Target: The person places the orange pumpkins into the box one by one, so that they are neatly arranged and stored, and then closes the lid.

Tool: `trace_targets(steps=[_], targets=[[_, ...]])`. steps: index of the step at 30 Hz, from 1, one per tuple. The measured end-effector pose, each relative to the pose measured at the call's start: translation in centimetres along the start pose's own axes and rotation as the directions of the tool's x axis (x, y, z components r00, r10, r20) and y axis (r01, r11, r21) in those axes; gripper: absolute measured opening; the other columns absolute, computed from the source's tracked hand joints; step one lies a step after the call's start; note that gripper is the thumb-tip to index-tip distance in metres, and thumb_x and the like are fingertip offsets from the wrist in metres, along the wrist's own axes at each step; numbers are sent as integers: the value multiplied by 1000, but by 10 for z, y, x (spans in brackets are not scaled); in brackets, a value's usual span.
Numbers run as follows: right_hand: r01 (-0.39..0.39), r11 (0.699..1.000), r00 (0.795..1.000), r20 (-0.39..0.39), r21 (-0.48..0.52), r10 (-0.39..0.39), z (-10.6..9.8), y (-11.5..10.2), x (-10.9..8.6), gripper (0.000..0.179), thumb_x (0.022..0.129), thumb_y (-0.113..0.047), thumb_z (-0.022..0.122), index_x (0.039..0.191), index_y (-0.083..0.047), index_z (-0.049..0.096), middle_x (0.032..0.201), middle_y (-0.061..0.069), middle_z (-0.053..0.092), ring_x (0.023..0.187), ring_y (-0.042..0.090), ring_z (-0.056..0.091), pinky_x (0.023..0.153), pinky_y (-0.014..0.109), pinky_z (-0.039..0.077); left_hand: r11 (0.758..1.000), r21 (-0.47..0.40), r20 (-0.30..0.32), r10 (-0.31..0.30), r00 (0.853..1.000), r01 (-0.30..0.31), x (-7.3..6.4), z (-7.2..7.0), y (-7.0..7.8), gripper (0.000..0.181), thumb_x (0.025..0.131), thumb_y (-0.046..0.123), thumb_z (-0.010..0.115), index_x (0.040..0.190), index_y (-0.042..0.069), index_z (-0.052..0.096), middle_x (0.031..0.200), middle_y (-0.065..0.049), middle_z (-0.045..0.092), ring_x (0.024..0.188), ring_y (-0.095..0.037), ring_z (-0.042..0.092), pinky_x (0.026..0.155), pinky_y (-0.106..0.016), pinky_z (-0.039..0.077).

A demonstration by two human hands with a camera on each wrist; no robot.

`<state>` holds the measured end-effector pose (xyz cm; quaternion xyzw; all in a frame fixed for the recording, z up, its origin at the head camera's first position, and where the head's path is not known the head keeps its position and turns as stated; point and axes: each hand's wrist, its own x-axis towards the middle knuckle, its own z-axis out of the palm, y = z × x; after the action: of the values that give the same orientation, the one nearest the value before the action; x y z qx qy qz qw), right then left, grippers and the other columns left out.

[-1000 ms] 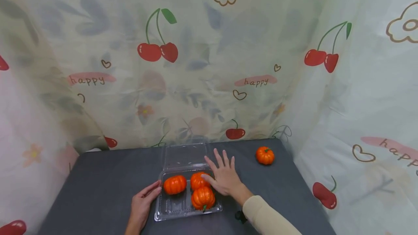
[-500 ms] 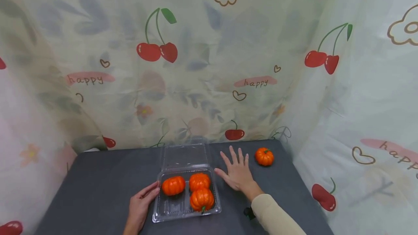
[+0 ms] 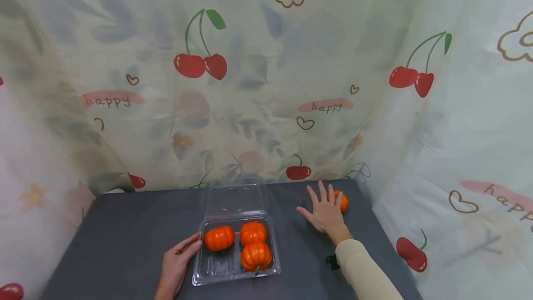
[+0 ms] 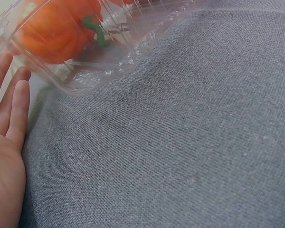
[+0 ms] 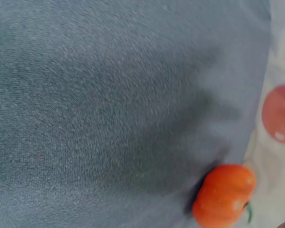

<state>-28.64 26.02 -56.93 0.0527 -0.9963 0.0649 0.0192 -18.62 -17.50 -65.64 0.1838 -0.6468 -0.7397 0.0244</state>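
Note:
A clear plastic clamshell box, its lid raised at the back, holds one orange toy pumpkin on the left and two on the right, a rear one and a front one with a green stem. My left hand rests its straight fingertips against the box's left side; the left wrist view shows those fingers extended along the wall. Fingers spread, my right hand hovers in front of a loose pumpkin, partly covering it in the head view.
A dark grey cloth covers the table. Behind it and to both sides hangs a printed curtain with cherries. A small black object shows at the right wrist, by the cream sleeve.
My right hand has moved from over the box to the right, near the loose pumpkin, fingers still spread. My left hand stays at the box's left side.

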Motion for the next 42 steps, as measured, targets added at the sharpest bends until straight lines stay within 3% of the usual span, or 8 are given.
trace_targets(steps=[5, 13, 22, 29, 34, 42], targets=[[-34, 998, 998, -54, 59, 37, 2, 25, -1, 89, 93, -70, 54, 161, -19, 30, 169, 24, 15, 153, 56, 11, 117, 81, 3, 1000, -4, -1, -14, 1000, 14, 0, 1, 1, 67, 76, 24, 91, 133, -1, 65, 99, 19, 79, 98, 4, 73, 85, -16, 59], [-115, 982, 991, -53, 151, 124, -7, 54, -3, 90, 93, -66, 59, 161, -17, 27, 166, 30, 12, 149, 59, 12, 116, 82, 5, 999, 26, -11, -31, 999, 31, 0, 0, 4, 69, 76, 29, 91, 134, 1, 65, 103, 18, 78, 97, 6, 72, 84, -16, 58], [-127, 974, 989, -44, 187, 138, 0, 76, 0, 92, 94, -56, 65, 161, -11, 21, 163, 36, 15, 145, 62, 20, 116, 78, 20, 1000, 4, -2, -18, 1000, 18, 0, -3, 3, 68, 76, 26, 90, 133, -1, 65, 102, 18, 78, 100, 4, 72, 86, -16, 58], [-238, 916, 971, 74, 323, 226, 2, 86, 4, 96, 99, -50, 61, 164, -8, 4, 163, 35, 7, 143, 62, 18, 113, 78, 26, 1000, -2, 9, -4, 1000, 4, 0, -2, 2, 62, 78, 23, 89, 131, -1, 67, 103, 16, 79, 100, 1, 73, 86, -17, 59], [-303, 867, 953, 128, 396, 275, 4, 87, 7, 101, 99, -50, 59, 162, -3, -5, 159, 39, 12, 140, 62, 23, 116, 75, 26, 1000, 4, 3, -6, 1000, 6, 0, -3, 2, 62, 78, 23, 89, 130, -1, 68, 103, 16, 79, 99, 2, 73, 85, -17, 59], [-292, 850, 956, 112, 439, 271, 12, 90, 10, 91, 102, -40, 57, 161, 1, 2, 155, 42, 26, 136, 60, 37, 115, 71, 32, 1000, 13, 1, -18, 1000, 18, 0, -2, 3, 63, 77, 26, 90, 131, 0, 68, 103, 17, 79, 100, 3, 73, 85, -16, 58]])
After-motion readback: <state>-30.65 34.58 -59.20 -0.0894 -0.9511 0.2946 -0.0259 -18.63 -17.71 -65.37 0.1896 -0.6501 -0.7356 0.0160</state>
